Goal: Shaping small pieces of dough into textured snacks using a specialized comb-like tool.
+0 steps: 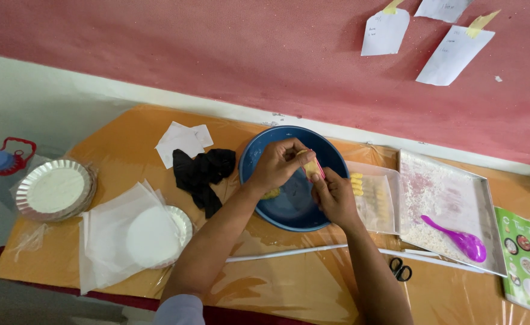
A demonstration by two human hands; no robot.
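1. The yellow dough piece is small, pale yellow and soft-looking, with a thin pink strip lying along its right edge; what the strip is cannot be told.
2. The piece is held in the air between both hands, above the blue bowl, near the bowl's upper right part.
3. A second yellowish lump lies inside the bowl, partly hidden under the left wrist.
4. The left hand comes in from the lower left, forearm slanting up across the surface; its fingers are curled and closed together on the upper left side of the dough piece.
5. The right hand comes up from below, wrist bent inward; its thumb and fingertips are pinched on the lower right side of the same piece, touching the pink strip.
6. Both hands sit close together, knuckles almost meeting over the bowl.
7. Just right of the bowl lies a clear plastic bag with a row of small yellow pieces at its left edge.
8. Further right, a metal tray holds white crumbs and a purple spoon.
9. A pair of black scissors lies below the tray.
10. Left of the bowl are a black cloth, white paper sheets and silver foil plates.
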